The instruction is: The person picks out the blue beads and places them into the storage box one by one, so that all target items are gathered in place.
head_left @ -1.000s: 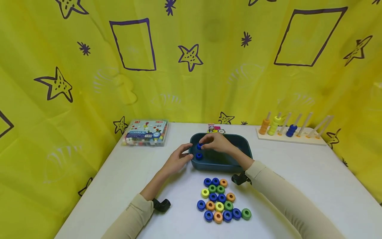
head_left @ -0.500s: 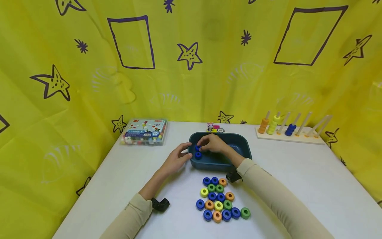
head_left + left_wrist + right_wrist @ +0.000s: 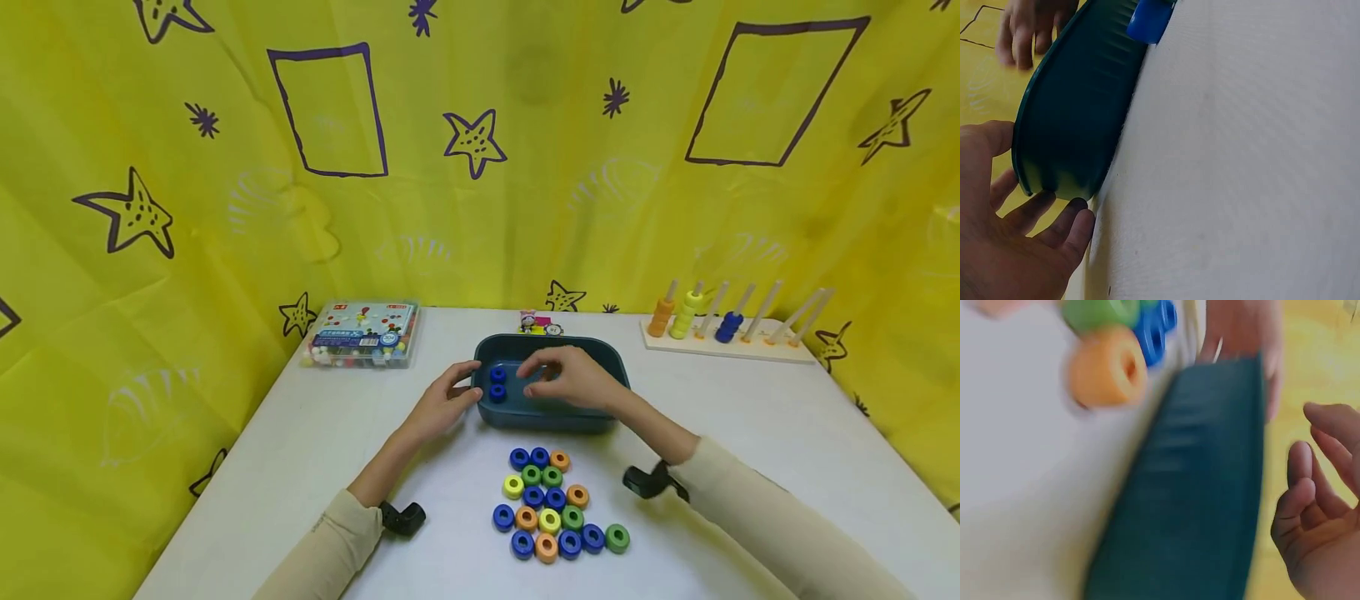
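Note:
A dark teal tray [image 3: 592, 360] sits mid-table with two blue rings [image 3: 498, 382] lying at its left end. My left hand [image 3: 459, 386] rests against the tray's left rim with straight fingers; the left wrist view shows this hand [image 3: 1019, 240] spread beside the tray wall [image 3: 1072, 125]. My right hand [image 3: 537, 379] hovers over the tray's middle, fingers relaxed and empty, a little right of the blue rings. In the right wrist view its fingers [image 3: 1319, 506] curl loosely beside the tray wall [image 3: 1197, 487].
Several blue, green, orange and yellow rings [image 3: 555, 504] lie in a cluster in front of the tray. A wooden peg rack [image 3: 731, 333] with a few stacked rings stands at the back right. A clear plastic box [image 3: 363, 333] lies back left, a small card [image 3: 536, 322] behind the tray.
My right hand let go of a blue ring, which now lies in the tray just behind the other one, and drew back to the right. The left hand stayed at the rim.

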### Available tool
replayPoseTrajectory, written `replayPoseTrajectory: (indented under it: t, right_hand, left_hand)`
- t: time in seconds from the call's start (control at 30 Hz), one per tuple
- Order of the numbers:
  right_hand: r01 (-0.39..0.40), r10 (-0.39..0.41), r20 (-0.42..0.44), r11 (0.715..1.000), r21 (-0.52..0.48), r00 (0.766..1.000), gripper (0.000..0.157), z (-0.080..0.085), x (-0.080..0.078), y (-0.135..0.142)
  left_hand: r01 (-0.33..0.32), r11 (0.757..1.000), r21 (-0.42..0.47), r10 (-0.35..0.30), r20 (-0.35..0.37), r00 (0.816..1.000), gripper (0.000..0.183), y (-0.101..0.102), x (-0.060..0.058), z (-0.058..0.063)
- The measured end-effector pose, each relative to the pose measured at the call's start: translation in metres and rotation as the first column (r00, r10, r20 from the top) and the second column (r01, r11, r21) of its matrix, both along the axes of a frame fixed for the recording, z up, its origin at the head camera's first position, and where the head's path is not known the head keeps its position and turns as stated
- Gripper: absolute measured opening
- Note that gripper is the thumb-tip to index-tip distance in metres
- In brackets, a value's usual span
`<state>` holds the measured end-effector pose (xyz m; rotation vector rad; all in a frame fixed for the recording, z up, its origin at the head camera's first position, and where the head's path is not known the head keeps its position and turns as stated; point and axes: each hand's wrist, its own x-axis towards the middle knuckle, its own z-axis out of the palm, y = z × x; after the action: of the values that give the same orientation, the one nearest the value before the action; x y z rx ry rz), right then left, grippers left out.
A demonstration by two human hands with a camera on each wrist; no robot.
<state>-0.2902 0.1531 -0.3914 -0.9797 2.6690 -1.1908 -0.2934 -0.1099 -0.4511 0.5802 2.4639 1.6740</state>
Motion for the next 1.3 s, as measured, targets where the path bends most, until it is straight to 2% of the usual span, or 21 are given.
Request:
replayPoseTrajectory:
  t: [0.1, 0.17, 0.23, 0.33, 0.4, 0.47, 0.57, 0.73, 0.9, 1.03, 1.17, 1.3]
  right_hand:
    - [-0.056, 0.055, 0.02, 0.997, 0.052, 0.998, 0.025, 0.006, 0.043, 0.019]
    - [-0.08, 0.073, 0.079, 0.993, 0.089, 0.994, 0.026, 0.004, 0.069, 0.031]
    - [-0.092, 0.075, 0.164, 0.991, 0.098, 0.984, 0.027, 0.0, 0.091, 0.041]
    - [-0.102, 0.077, 0.276, 0.991, 0.081, 0.958, 0.029, -0.011, 0.116, 0.05]
    - [-0.091, 0.065, 0.311, 0.993, 0.069, 0.948, 0.028, -0.019, 0.129, 0.054]
    - [-0.079, 0.052, 0.329, 0.994, 0.069, 0.943, 0.026, -0.027, 0.137, 0.056]
    - [-0.051, 0.023, 0.336, 0.996, 0.073, 0.942, 0.024, -0.036, 0.144, 0.057]
    - [-0.026, 0.001, 0.337, 0.997, 0.069, 0.942, 0.021, -0.046, 0.148, 0.058]
    - [-0.014, -0.015, 0.338, 0.996, 0.083, 0.941, 0.02, -0.05, 0.15, 0.056]
    - [-0.008, -0.019, 0.306, 0.996, 0.085, 0.952, 0.018, -0.05, 0.151, 0.055]
    - [0.0, -0.018, 0.264, 0.998, 0.068, 0.964, 0.019, -0.039, 0.148, 0.058]
    - [0.046, -0.057, 0.197, 0.997, 0.057, 0.979, 0.02, -0.011, 0.134, 0.061]
  left_hand:
    - [-0.004, 1.0, -0.001, 0.004, -0.011, 1.0, 0.045, 0.0, 0.001, -0.001]
    - [0.006, 1.0, 0.001, -0.006, -0.004, 1.0, 0.046, 0.0, 0.007, 0.008]
    - [0.004, 1.0, 0.001, -0.004, -0.004, 1.0, 0.047, 0.0, 0.007, 0.008]
    - [0.004, 1.0, -0.001, -0.004, 0.005, 1.0, 0.047, 0.0, 0.006, 0.008]
    - [-0.004, 1.0, -0.002, 0.004, -0.007, 1.0, 0.047, 0.0, 0.001, -0.001]
    - [0.001, 1.0, -0.003, -0.001, -0.01, 1.0, 0.048, 0.0, 0.001, -0.002]
    - [0.005, 1.0, -0.006, -0.005, -0.009, 1.0, 0.048, 0.0, 0.001, -0.002]
    - [-0.003, 1.0, -0.012, 0.003, -0.005, 1.0, 0.048, 0.0, 0.001, -0.001]
    - [-0.005, 1.0, -0.011, 0.005, -0.01, 1.0, 0.048, 0.0, 0.002, 0.0]
    - [0.001, 1.0, -0.008, -0.001, -0.013, 1.0, 0.048, 0.0, 0.002, 0.0]
    - [0.001, 1.0, -0.014, -0.002, -0.013, 1.0, 0.048, -0.001, 0.002, -0.001]
    - [-0.009, 1.0, -0.019, 0.009, -0.006, 1.0, 0.048, -0.001, 0.002, 0.0]
